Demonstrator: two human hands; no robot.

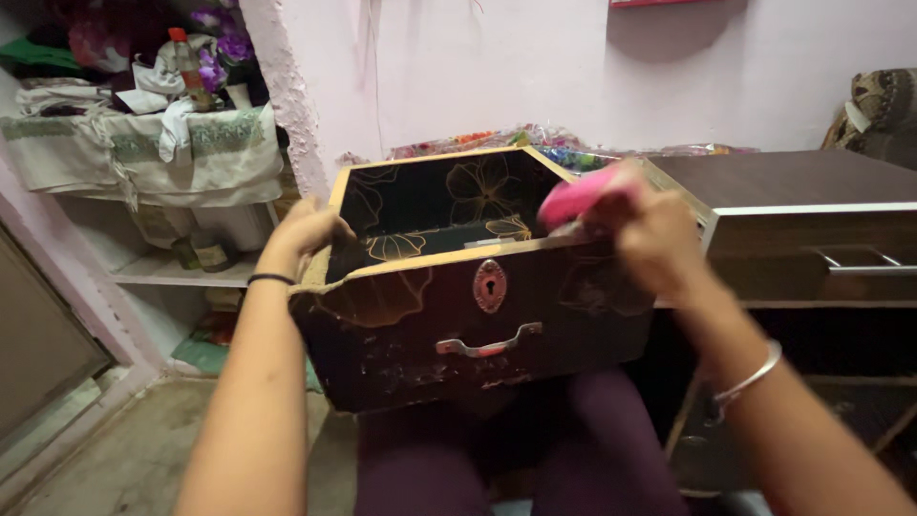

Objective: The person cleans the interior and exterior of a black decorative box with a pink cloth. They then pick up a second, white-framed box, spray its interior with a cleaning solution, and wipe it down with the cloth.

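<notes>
Pretty cramped little room: pale pink wall (458, 67) with a chipped, crumbly plaster edge (287, 86) where it meets an open shelf alcove (172, 268) on the left, stuffed with folded cloths (143, 148), a bottle (186, 57) and some purple fake flowers (224, 43). On the right there's a dark brown wooden cabinet (812, 182) with a metal drawer handle (860, 263), colourful plastic-wrapped stuff (535, 143) piled along the wall behind it and a patterned cushion (884, 110) in the corner. Floor (124, 449) is bare grey concrete, light's dim and soft.
</notes>
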